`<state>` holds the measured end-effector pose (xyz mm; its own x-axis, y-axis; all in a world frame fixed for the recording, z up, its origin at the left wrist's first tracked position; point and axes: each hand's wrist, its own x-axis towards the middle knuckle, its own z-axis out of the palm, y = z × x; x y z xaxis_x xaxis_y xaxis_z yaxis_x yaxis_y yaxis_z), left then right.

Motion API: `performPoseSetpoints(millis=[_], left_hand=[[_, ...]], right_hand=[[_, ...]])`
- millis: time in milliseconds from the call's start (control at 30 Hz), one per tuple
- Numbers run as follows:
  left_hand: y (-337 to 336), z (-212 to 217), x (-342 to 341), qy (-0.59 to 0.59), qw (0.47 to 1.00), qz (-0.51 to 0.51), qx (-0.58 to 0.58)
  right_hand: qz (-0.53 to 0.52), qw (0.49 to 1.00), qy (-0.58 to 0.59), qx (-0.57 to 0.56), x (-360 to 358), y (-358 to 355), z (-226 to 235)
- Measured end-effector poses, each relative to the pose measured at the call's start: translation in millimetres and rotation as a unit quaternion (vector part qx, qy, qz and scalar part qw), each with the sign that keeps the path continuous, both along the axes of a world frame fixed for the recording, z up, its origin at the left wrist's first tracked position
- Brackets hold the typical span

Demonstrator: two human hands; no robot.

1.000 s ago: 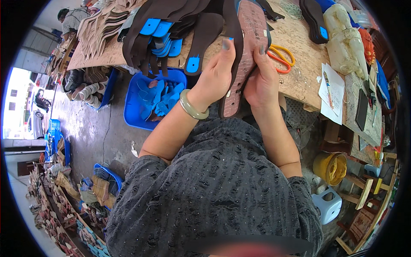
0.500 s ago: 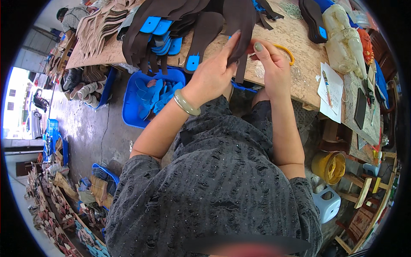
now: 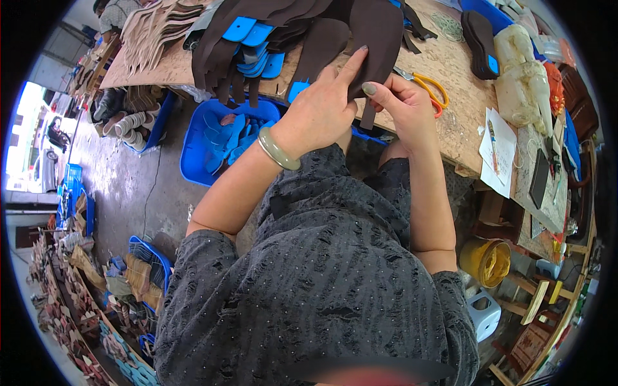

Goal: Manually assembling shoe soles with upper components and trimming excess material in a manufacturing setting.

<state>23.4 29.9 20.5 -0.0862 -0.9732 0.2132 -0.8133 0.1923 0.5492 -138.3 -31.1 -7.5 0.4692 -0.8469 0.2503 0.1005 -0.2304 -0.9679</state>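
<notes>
My left hand [image 3: 320, 114], a pale bangle on its wrist, grips the near end of a dark brown sole-shaped piece [image 3: 375, 45], index finger stretched along its top. At that piece's right edge, the thumb and fingers of my right hand [image 3: 407, 110] are pinched together. A brown strip [image 3: 368, 117] hangs below, between my hands. Right beside my right hand are scissors with orange-yellow handles [image 3: 432, 90]; whether a finger touches them is hidden. Another brown sole [image 3: 325, 48] with a blue tab lies to the left, next to a pile of brown pieces [image 3: 215, 61] and blue tabs [image 3: 255, 38].
A blue bin [image 3: 187, 154] of blue scraps stands on the floor below the wooden table [image 3: 460, 122]. Stacked brown soles [image 3: 479, 42], a large plastic jug [image 3: 518, 83] and paper with a pen [image 3: 505, 151] are at the right. A yellow bucket [image 3: 470, 260] stands lower right.
My right hand has turned and its fingers have closed in at the brown piece's edge. The scissors' handles show more fully beside it. The whole view has shifted slightly.
</notes>
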Motion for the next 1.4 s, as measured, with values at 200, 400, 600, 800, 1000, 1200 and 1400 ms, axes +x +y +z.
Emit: performPoseSetpoints(millis=[200, 400, 600, 800, 1000, 1200, 1400], left_hand=[[0.1, 3.2, 7.9, 0.204, 0.968, -0.116, 0.092], [-0.9, 9.6, 12.1, 0.224, 0.958, -0.109, 0.144], [-11.1, -17.0, 13.0, 0.153, 0.986, -0.048, -0.035], [3.4, -9.1, -3.8, 0.115, 0.991, 0.028, -0.059], [0.5, -3.7, 10.6, 0.183, 0.983, -0.025, -0.015], [18.6, 26.6, 9.9, 0.189, 0.974, -0.027, 0.121], [26.4, 21.1, 8.1, 0.156, 0.982, -0.062, 0.084]], right_hand=[[0.083, 0.993, -0.054, 0.067, -3.0, -2.7, 11.2], [0.045, 0.997, 0.008, -0.063, 0.1, -20.8, -3.3], [-0.075, 0.978, 0.131, -0.141, 16.5, -5.2, 13.6], [-0.079, 0.996, 0.007, -0.042, 26.3, 2.5, -9.4], [0.032, 0.995, -0.098, 0.009, 30.2, -6.2, -5.5], [0.031, 0.995, -0.090, 0.014, 31.3, -20.8, -17.0], [0.044, 0.996, -0.065, 0.037, 23.7, -15.9, -10.3]])
